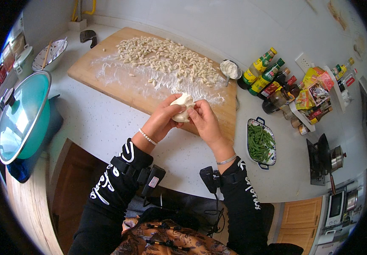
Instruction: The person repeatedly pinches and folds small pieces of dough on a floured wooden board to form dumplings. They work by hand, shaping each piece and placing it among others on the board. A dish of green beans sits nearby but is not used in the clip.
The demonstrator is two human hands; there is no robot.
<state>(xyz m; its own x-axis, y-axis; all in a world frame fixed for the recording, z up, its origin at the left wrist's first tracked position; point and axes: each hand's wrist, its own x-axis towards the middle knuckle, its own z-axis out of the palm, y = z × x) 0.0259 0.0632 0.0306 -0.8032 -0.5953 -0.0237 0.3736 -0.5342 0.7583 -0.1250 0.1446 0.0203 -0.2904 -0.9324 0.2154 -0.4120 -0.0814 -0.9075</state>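
A pale lump of dough (pixel 184 101) is held up between my two hands over the near edge of a wooden board (pixel 85 63). My left hand (pixel 164 115) wraps round its left side, thumb pressed on the front. On the other side my right hand (pixel 205 119) pinches the dough's right edge between thumb and fingers. Behind the hands, many small shaped dough pieces (pixel 158 53) lie spread along the board's far side. White flour (pixel 166 90) is smeared over the wood nearest the dough.
A metal scoop of flour (pixel 229 69) sits at the board's right corner. Sauce bottles (pixel 257 68) stand against the wall beyond it. To the right is a dish of green beans (pixel 260 142). A glass-lidded pot (pixel 24 114) and a bowl with chopsticks (pixel 51 55) occupy the left.
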